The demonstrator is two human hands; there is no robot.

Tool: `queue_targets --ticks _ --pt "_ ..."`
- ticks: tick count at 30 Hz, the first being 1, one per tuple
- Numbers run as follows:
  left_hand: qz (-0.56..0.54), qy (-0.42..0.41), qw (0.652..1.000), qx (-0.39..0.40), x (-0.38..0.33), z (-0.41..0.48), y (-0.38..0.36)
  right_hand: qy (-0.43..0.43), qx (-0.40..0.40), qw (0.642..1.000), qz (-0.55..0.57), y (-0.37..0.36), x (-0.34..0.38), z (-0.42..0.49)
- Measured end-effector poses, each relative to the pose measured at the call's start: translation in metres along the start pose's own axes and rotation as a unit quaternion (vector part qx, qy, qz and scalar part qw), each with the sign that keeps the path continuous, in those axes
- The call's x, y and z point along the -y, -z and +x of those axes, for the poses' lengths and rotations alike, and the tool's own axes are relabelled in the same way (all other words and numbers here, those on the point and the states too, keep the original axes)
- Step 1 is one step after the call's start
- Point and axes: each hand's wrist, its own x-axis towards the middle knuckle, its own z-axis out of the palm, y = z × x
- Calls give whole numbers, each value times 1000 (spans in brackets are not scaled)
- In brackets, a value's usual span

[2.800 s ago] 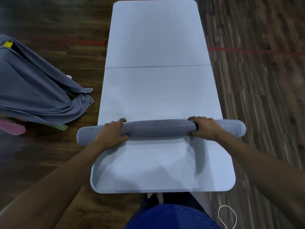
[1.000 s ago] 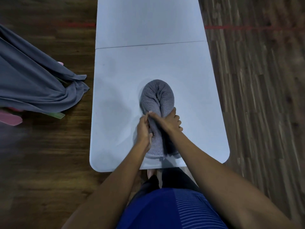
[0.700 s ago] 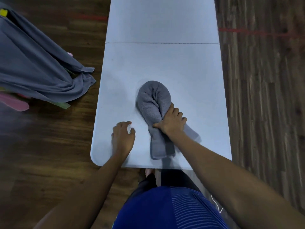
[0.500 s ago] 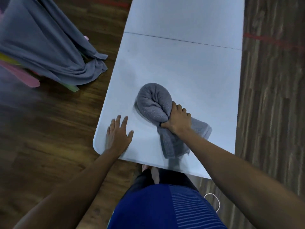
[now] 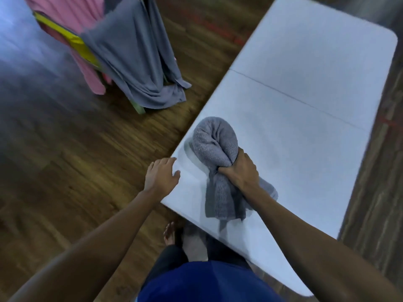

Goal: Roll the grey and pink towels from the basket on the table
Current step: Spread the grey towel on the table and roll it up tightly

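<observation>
While our right hand [image 5: 238, 172] clamps the waist of the doubled grey towel [image 5: 214, 142] lying on the table [image 5: 305, 94], our left hand [image 5: 160, 177] rests slack-fingered at the edge beside it — soft, light, springy cloth, we judge, best gripped mid-bundle.

text: none legible | labels: none | brands: none (frame motion-blurred, towels and table plain)

Single head-worn view, looking steeply down, close over table [image 5: 305, 88] corner
</observation>
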Motion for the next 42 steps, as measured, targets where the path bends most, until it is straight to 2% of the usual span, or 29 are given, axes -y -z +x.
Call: queue_targets --ticks 8,15,21,27,33,42 --pt "-16 79 990 -116 150 -8 108 114 40 993 7 -71 170 3" --pt "-15 103 982 -160 282 -7 206 115 50 991 54 -138 314 -9" --pt "-47 119 976 -178 353 27 253 110 49 990 70 -173 397 13" --pt "-68 117 976 -169 398 117 282 99 33 991 88 -200 458 82" --pt "-63 98 980 -161 438 261 333 104 21 988 116 -207 541 196" --pt "-50 75 988 -124 492 456 413 36 -8 992 119 -198 668 376"
